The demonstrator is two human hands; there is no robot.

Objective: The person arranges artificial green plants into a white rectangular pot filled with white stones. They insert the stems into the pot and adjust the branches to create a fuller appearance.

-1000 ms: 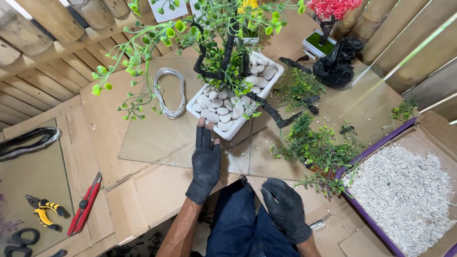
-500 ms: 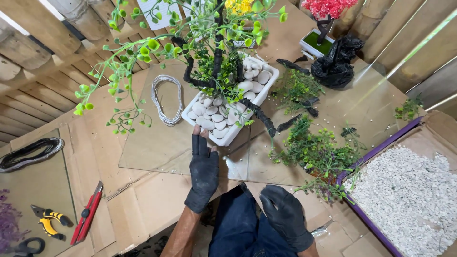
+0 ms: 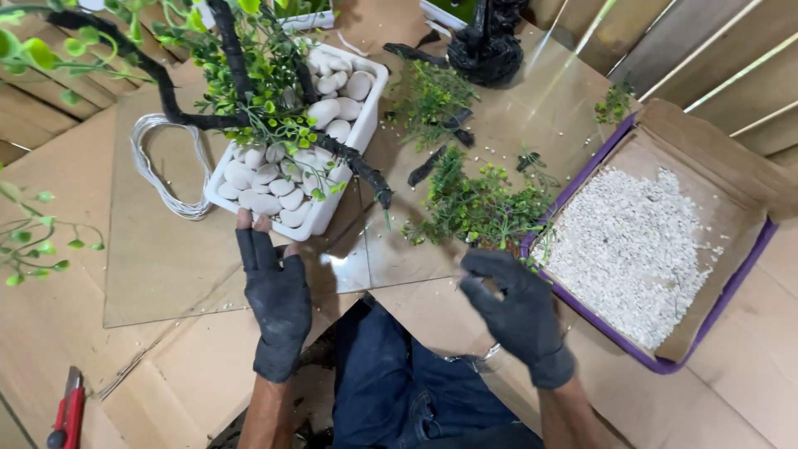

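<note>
Head view: left hand (image 3: pixel 277 293), black-gloved, lies flat with fingers held together, fingertips touching the near rim of the white planter (image 3: pixel 320 223); planter sits on the counter (image 3: pixel 166 249), filled with white pebbles (image 3: pixel 268 179), dark wrapped branches (image 3: pixel 356 165) and green foliage rising out of it; right hand (image 3: pixel 515 306), gloved, hovers loosely curled and empty, fingers part spread, just beside the loose green sprigs (image 3: pixel 474 204); step in hand looks like steadying the planter while the right goes for a sprig; next move calls for a clean pinch on one stem, then a lift over the branch tip without snagging it.

Edges and room: purple-edged box of white gravel (image 3: pixel 632 245) sits just right of the sprigs, its near wall close to the right hand; wire coil (image 3: pixel 162 170) just left of the planter; black bag (image 3: pixel 486 50) at the far side; red cutter (image 3: pixel 65 411) well apart at lower left; bare counter between the hands; counter edge meets the person's lap, so little room to pull back.
</note>
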